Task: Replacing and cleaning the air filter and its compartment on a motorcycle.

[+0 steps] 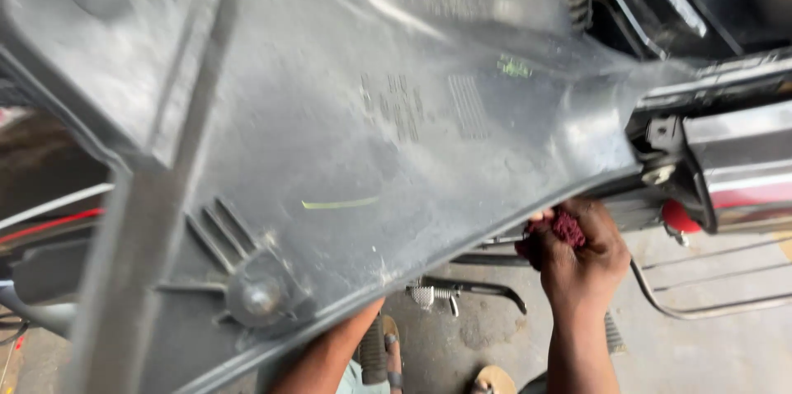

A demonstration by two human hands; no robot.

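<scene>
A large dusty grey moulded plastic panel is filling the view. The right hand is clutching a crumpled maroon rag at its lower edge; firmer pressing would wipe better. The left hand is hiding behind the panel, its state unclear. A chrome foot peg is sitting below.

Both forearms are bare, no sleeves or gloves, no watch or rings showing on the right hand. A sandal shows below, beside pale cloth at the leg.
</scene>
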